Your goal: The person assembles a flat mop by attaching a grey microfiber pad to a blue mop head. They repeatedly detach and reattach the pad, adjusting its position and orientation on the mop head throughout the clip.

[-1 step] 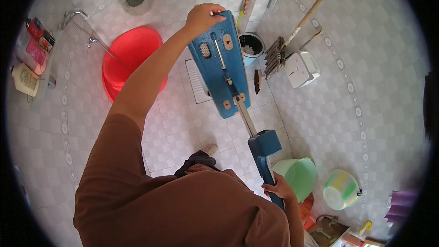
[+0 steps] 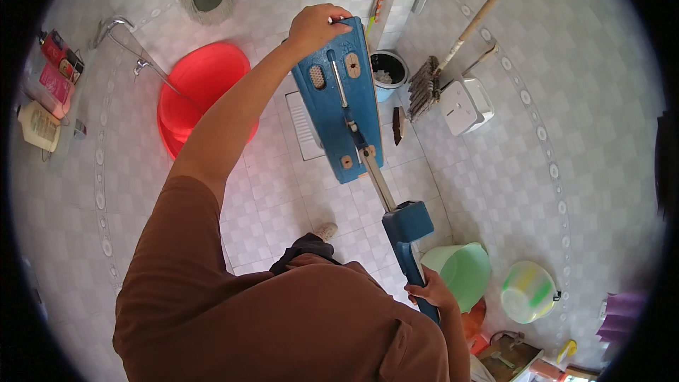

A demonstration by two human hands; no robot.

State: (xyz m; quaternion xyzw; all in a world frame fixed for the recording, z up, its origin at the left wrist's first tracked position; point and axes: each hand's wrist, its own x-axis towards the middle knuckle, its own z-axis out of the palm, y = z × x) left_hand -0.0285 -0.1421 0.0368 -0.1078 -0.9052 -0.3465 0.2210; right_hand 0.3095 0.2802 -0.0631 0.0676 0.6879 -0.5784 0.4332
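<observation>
so, the tiled floor (image 2: 276,187) has a blue flat mop (image 2: 380,184) stretched diagonally above it, mop head (image 2: 329,124) at the far end and handle (image 2: 411,262) down to the right. next biggest is a worn wooden-handled mop (image 2: 465,38) by the right wall (image 2: 523,177), then a red tub (image 2: 205,74), partly hidden behind the left forearm (image 2: 244,102). a pale green tub (image 2: 460,276) sits near the handle, and the mop head blocks some of a white ridged floor pan (image 2: 303,126) (only its left side shows). yellow-green bucket (image 2: 527,293) and white bin (image 2: 463,110) are off right. left hand (image 2: 317,28) is gripping the mop head's far edge, right hand (image 2: 435,292) is wrapped around the handle. smallest: a dark-bristled brush (image 2: 398,127), right of the mop head.
</observation>
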